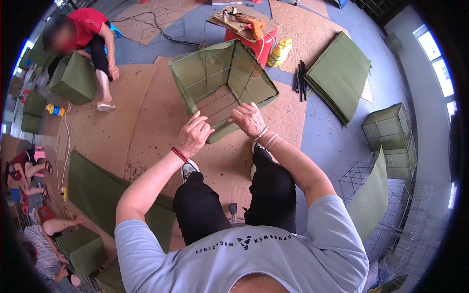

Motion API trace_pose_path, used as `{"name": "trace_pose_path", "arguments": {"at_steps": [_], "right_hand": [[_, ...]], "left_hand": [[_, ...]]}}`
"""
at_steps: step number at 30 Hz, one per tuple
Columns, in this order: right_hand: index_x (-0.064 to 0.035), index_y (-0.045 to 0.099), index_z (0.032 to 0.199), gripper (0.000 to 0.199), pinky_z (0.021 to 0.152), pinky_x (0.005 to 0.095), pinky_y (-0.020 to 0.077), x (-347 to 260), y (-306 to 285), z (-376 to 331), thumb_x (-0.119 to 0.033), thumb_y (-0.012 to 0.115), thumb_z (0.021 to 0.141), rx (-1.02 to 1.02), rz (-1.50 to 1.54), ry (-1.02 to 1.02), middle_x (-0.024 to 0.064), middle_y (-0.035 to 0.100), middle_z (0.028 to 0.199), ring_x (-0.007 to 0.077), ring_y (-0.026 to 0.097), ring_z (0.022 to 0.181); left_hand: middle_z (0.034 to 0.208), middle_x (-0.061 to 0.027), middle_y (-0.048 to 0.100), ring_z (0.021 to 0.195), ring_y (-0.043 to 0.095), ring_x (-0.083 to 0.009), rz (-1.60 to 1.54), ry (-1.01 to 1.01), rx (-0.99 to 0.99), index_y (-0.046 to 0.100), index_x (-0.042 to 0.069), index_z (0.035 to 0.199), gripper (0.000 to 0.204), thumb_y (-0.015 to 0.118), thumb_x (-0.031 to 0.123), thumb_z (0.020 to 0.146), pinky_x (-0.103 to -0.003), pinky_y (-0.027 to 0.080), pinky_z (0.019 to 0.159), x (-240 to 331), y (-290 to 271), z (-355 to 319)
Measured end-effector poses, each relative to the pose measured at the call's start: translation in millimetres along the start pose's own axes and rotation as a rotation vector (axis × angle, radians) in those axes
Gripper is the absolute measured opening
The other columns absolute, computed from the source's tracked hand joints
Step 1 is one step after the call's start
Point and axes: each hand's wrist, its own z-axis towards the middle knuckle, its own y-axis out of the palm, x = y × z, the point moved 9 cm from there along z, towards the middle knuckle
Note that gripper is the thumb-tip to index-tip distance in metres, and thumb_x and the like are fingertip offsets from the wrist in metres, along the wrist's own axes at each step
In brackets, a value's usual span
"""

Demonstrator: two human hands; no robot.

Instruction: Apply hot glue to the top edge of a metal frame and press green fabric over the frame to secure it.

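The left hand (pixel 194 134) is gripping the near rim of a wire-frame box covered in green fabric (pixel 222 80), fingers curled closed over the edge. Just to its right, the right hand (pixel 249 118) is pinching the same rim, fingers pressed together on the cloth. The box is lying tilted on the cardboard sheet (pixel 146 112) ahead of both hands, open mouth toward the person. Judging from this, keeping both grips close together and pulling the fabric taut evenly along the wire should be keeping it from bunching.
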Motion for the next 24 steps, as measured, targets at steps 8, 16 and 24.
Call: {"name": "trace_pose_path", "arguments": {"at_steps": [8,16,24], "right_hand": [[-0.0113,0.052,0.082,0.020,0.069,0.0377,0.0389,4.8,-0.4,-3.9,-0.024,0.067,0.084,0.114,0.096,0.079,0.0071,0.051,0.076,0.0261,0.053,0.075],[-0.0108,0.056,0.082,0.017,0.071,0.0393,0.0379,1.1,2.8,-2.5,-0.022,0.069,0.081,0.121,0.090,0.060,0.0060,0.048,0.079,0.0258,0.050,0.082],[-0.0112,0.057,0.081,0.018,0.071,0.0389,0.0379,3.4,4.8,-3.3,-0.024,0.070,0.081,0.129,0.082,0.057,0.0063,0.048,0.080,0.0254,0.051,0.081]], "left_hand": [[0.081,-0.0142,0.063,0.094,0.064,-0.0290,-0.056,-0.089,0.130,0.054,0.003,0.073,0.022,0.072,0.013,0.080,-0.048,0.047,0.104,-4.5,0.3,-1.9],[0.083,-0.0138,0.064,0.092,0.064,-0.0293,-0.037,-0.133,0.185,0.055,0.003,0.074,0.022,0.072,0.016,0.081,-0.048,0.047,0.102,-6.5,1.4,-6.9],[0.064,-0.0072,0.053,0.067,0.059,-0.0226,0.126,-0.168,0.067,0.051,0.007,0.077,0.022,0.067,0.017,0.088,-0.048,0.050,0.098,6.2,15.1,5.7]]}}
